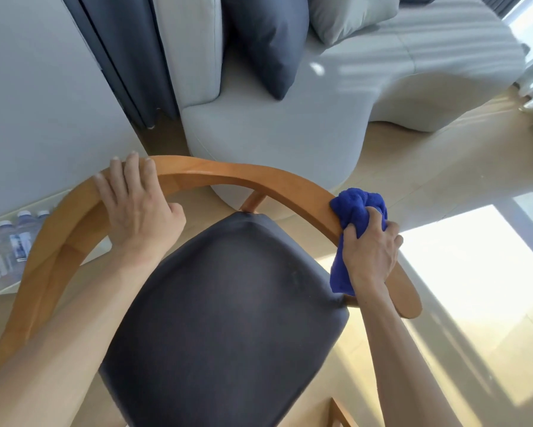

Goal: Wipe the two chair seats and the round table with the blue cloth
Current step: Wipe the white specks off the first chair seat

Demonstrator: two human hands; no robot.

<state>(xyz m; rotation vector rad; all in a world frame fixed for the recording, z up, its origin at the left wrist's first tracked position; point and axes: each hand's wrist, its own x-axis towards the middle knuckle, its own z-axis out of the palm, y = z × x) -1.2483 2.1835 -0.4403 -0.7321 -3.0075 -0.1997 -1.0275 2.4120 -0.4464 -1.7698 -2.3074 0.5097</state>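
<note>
Right hand (371,251) has the blue cloth (356,211) bunched in a curled grip, pressing it against the right side of the chair's curved wooden backrest rail (228,177); a tail of cloth hangs below the hand beside the seat's right corner. Left hand (135,204) holds nothing, fingers laid fairly straight over the left part of the same rail, thumb on the inner side, reads as steadying the chair. Both forearms reach in from the bottom of the view, either side of the dark padded seat (225,312). Cloth is on the rail, not on the seat, so my guess is the current step is wiping or bracing on the frame. Can't tell from the surface whether this seat has been wiped: no visible streaks or damp patches. Second chair: only a sliver of similar wood (340,414) at the bottom edge, could be it, not sure. Round table not in view, so its status is unknown. Estimate: one chair in hand at best, at least the table and likely one seat left. Around it: light grey sofa (290,131) with a dark cushion (268,41) behind the chair, pack of water bottles (9,241) on the floor at left, strong sunlight on the floor at right.
</note>
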